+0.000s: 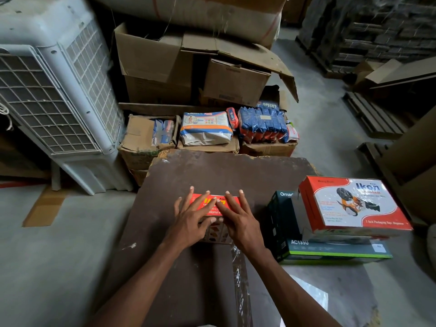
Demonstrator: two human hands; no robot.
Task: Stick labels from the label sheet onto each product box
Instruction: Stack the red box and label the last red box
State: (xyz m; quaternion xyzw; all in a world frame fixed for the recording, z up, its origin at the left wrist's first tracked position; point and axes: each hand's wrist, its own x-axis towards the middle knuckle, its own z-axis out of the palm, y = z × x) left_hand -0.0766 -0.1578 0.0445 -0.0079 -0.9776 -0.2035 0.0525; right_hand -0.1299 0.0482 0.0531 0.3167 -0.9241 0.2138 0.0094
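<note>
box: I see red box (213, 204) mid-board (165, 232)
left hand (188, 220): flat on box, fingers straight, gripping nothing
right hand (238, 220): same, pressing box top
stack (349, 208): right, apart

Box (215, 204) on board (236, 175), stacked boxes (354, 206) right

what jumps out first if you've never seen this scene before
Both hands, left hand and right hand, press flat with spread fingers on a small red box at the middle of the brown board. To the right, a big red Ikon box lies atop a dark box; far left looms a white air cooler.
</note>
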